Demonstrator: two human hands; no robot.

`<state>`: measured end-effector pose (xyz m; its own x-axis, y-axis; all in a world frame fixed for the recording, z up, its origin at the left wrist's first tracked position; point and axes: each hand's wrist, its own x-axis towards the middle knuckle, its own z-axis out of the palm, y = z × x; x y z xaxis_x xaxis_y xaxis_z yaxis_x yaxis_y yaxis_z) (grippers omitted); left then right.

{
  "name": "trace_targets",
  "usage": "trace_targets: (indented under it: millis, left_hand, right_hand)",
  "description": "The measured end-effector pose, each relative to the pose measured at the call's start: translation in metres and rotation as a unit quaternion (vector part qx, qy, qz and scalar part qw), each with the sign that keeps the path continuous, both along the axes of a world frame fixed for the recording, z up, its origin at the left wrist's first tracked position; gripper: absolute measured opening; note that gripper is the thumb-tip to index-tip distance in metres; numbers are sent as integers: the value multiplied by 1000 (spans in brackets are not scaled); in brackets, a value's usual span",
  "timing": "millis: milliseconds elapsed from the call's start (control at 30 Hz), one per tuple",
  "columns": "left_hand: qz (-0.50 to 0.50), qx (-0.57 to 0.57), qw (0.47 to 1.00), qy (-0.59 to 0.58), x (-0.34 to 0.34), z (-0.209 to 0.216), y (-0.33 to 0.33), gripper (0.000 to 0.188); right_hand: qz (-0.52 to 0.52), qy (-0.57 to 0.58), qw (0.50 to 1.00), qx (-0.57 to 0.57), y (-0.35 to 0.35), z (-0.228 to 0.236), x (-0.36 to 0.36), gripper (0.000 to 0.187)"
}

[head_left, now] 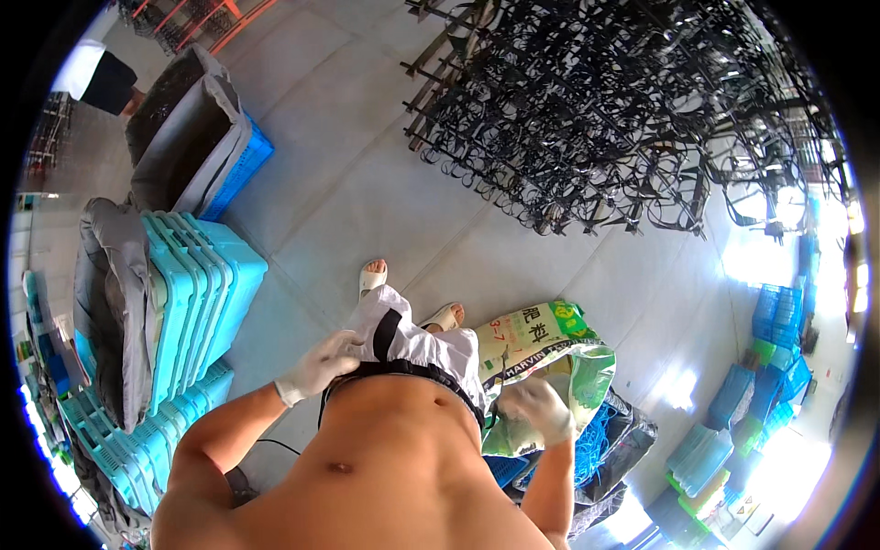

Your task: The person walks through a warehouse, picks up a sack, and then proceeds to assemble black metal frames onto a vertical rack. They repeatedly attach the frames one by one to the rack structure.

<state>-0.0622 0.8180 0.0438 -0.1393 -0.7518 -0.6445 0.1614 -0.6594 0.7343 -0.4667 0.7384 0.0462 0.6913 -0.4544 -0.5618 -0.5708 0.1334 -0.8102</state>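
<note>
My left hand [325, 368] wears a whitish glove and is by the waistband of my white and black shorts [431, 353]. Its fingers are loosely bent and apart, and nothing shows between them. Over the mouth of a green and yellow printed sack [587, 371] is my right hand [539, 409], gloved the same way. Its fingers are smeared by motion, so whether they grip anything is unclear. The sack stands on the floor to my right, its top edge folded open. Blue stringy material [594, 447] lies just behind it in a dark, lined container [637, 431].
Turquoise crates [206, 293] with a grey padded cover [115, 312] are stacked at my left. Beyond them stands a blue crate with a grey liner [215, 137]. A large rack of tangled black strips [596, 119] fills the far right. Blue baskets [777, 313] line the right side. Another person [105, 78] is at far left.
</note>
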Motion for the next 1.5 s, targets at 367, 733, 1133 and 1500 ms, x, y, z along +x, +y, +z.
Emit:
trace_targets:
  millis: [367, 733, 1133, 1500]
  left_hand:
    - [-134, -110, 925, -339, -43, 10, -34, 35]
    - [-130, -226, 838, -479, -17, -17, -25, 42]
    - [-330, -19, 836, -438, 19, -8, 14, 59]
    - [-697, -41, 568, -436, 29, -13, -66, 39]
  right_hand:
    - [88, -54, 993, -47, -18, 25, 180, 44]
    - [-2, -111, 993, 48, -3, -22, 199, 45]
    - [100, -39, 994, 27, 30, -73, 185, 34]
    - [136, 12, 990, -39, 0, -82, 158, 50]
